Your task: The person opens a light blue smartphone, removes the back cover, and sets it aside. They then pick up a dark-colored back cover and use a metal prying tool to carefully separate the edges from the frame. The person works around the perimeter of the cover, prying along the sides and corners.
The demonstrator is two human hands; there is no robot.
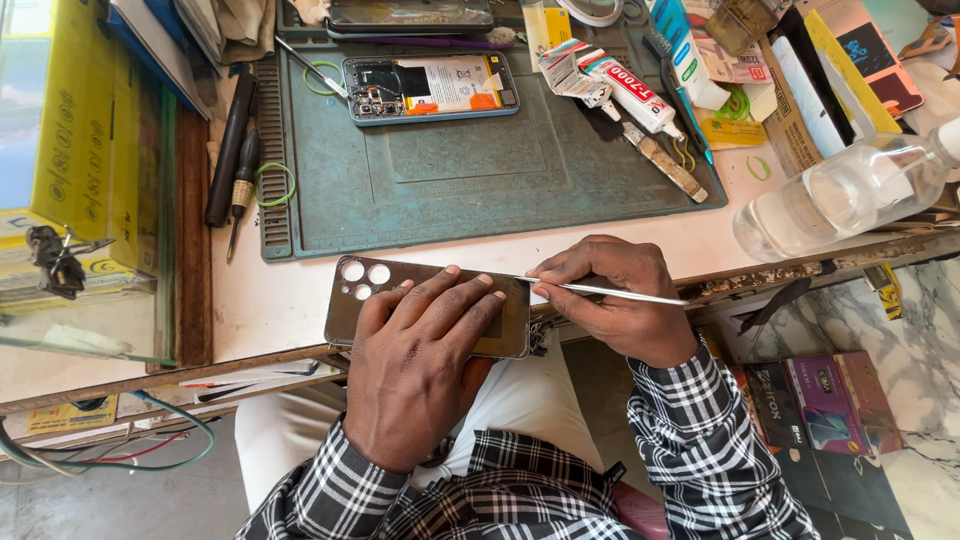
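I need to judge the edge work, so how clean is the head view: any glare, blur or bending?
Head view: even daylight, soft shadows under both hands; the left hand and right hand are sharp, as are the back cover and thin tool; bright glare on the clear bottle; wide-lens bending curves the table edge and mat toward the corners.

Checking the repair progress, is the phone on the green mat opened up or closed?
Opened up: the phone on the green mat shows its bare battery and circuit board.
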